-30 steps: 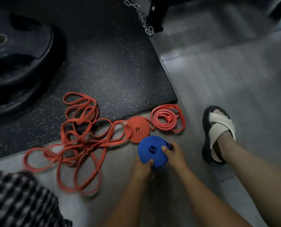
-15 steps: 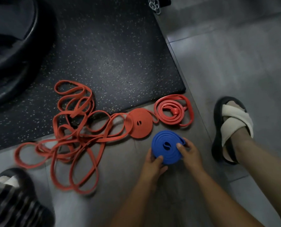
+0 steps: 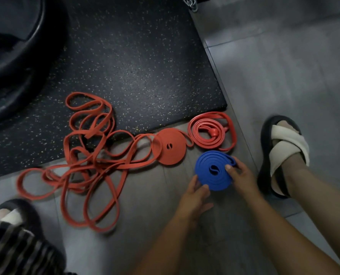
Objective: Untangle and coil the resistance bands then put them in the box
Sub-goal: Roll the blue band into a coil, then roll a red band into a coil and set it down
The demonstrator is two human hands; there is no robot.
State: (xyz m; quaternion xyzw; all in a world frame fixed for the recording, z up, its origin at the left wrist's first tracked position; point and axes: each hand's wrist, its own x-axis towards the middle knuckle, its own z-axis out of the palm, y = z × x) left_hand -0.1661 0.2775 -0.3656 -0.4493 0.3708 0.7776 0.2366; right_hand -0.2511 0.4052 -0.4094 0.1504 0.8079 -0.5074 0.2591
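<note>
The flat blue rubber resistance band wound into a round coil (image 3: 214,171) lies on the grey tiled floor (image 3: 284,86) directly ahead of both hands, flat side up, so it has no real long axis; its loose tail end sticks out at the upper right edge. The right hand (image 3: 242,177) sits at the coil's right side, thumb pressing on the top face near the centre and fingers curled around the rim by the tail. The left hand (image 3: 194,192) is at the lower left edge, thumb and fingertips touching the rim, the other fingers loosely spread. Together they pinch the coil from opposite sides, and both are equally near.

Just beyond it lies a tightly wound red-orange band coil (image 3: 170,149), close to the blue one but apart from it, and a looser red band loop (image 3: 210,132) to the upper right, almost touching the blue coil's far edge. A long tangle of red-orange band (image 3: 81,159) sprawls to the left, half on the black speckled rubber mat (image 3: 135,66). A foot in a black sandal with cream straps (image 3: 282,153) stands just right of the right hand.

No box is visible, so which way the coil must be carried cannot be told. Lifting it straight up looks unobstructed; the tail may spring loose.
</note>
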